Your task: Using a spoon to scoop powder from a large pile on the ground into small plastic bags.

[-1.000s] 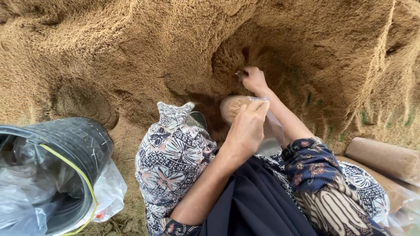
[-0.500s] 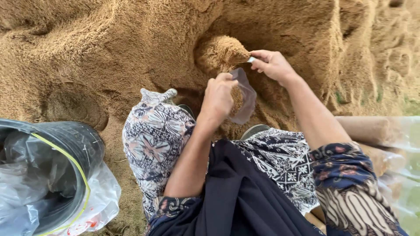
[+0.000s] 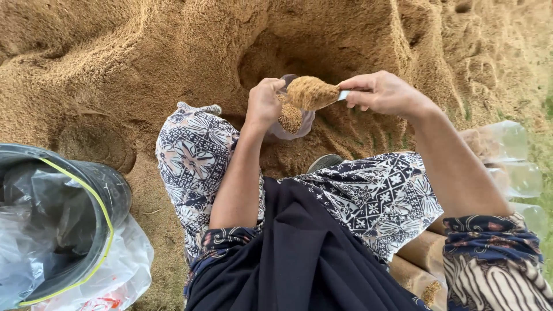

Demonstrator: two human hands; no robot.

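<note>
This is looking like an outdoor work spot on a farm or at a mill yard. A big heaped mound of tan, husk-like loose material (image 3: 144, 63) is filling the whole upper frame, green grass (image 3: 541, 150) is showing at the right edge, and a black plastic bucket lined with bags (image 3: 63, 230) is sitting at lower left.

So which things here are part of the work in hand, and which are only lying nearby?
In use:
- left hand holding the small clear bag open
- right hand holding a heaped scoop
- the sawdust heap

Lying about:
- black bucket with plastic liner
- filled clear bags on the right
</note>
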